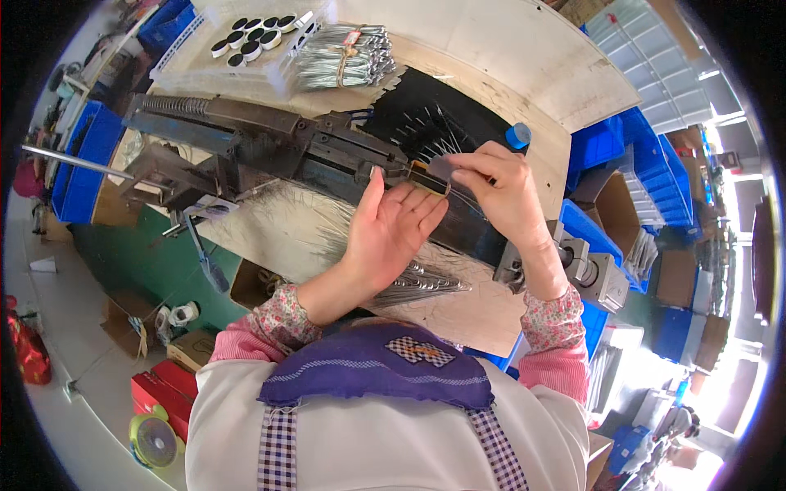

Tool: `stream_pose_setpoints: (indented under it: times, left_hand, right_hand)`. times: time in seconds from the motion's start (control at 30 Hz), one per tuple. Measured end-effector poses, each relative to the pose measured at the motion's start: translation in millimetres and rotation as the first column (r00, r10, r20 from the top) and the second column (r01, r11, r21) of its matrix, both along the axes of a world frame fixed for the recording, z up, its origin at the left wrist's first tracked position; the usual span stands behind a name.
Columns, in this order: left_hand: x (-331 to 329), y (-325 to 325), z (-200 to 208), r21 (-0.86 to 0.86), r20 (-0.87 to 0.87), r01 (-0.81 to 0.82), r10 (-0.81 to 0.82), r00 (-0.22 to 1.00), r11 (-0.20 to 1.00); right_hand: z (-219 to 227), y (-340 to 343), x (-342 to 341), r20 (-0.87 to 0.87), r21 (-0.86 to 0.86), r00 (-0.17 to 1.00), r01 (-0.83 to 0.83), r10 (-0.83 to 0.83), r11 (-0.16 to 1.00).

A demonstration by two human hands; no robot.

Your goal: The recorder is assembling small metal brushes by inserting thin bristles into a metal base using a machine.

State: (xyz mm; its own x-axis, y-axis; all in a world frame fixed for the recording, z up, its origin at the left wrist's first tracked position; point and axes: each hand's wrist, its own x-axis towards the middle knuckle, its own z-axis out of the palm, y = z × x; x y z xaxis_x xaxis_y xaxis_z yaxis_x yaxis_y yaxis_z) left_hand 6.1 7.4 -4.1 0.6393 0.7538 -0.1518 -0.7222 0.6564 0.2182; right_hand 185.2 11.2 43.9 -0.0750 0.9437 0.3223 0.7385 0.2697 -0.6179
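Observation:
My left hand (383, 239) lies palm up with its fingers stretched out, its fingertips at the end of a dark metal bench machine (340, 155). No object shows in its palm. My right hand (509, 190) comes from the right and pinches a small flat grey piece (444, 168) between thumb and fingers, just above a brass-coloured edge (434, 182) at the machine's end. Thin metal rods (446, 139) fan out on a black sheet (409, 102) behind the hands. Bent wire pieces (422, 285) lie in a pile to the right of my left wrist.
A tied bundle of metal wires (345, 65) lies at the back. Beside it, a clear plastic tray (184, 74) holds several round black-topped pieces (250, 51). A blue cap (518, 136) stands at the sheet's right edge. Blue bins (596, 143) and a cardboard box (607, 203) stand at right.

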Motion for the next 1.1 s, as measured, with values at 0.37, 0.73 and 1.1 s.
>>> stream_pose_setpoints:
  times: [0.37, 0.73, 1.1]
  left_hand:
    - [2, 3, 1, 0.049, -0.089, -0.033, 0.037, 0.995, 0.998]
    - [3, 2, 1, 0.005, -0.064, -0.036, 0.036, 0.997, 0.999]
    - [-1, -1, -1, 0.032, -0.071, -0.089, 0.091, 0.993, 0.995]
  right_hand:
    - [6, -3, -5, 0.271, 0.097, 0.96, -0.095, 0.065, 0.991]
    - [6, -10, -18, 0.419, 0.287, 0.908, -0.156, 0.023, 0.945]
    - [13, -7, -24, 0.201, 0.153, 0.977, -0.099, 0.067, 0.983]
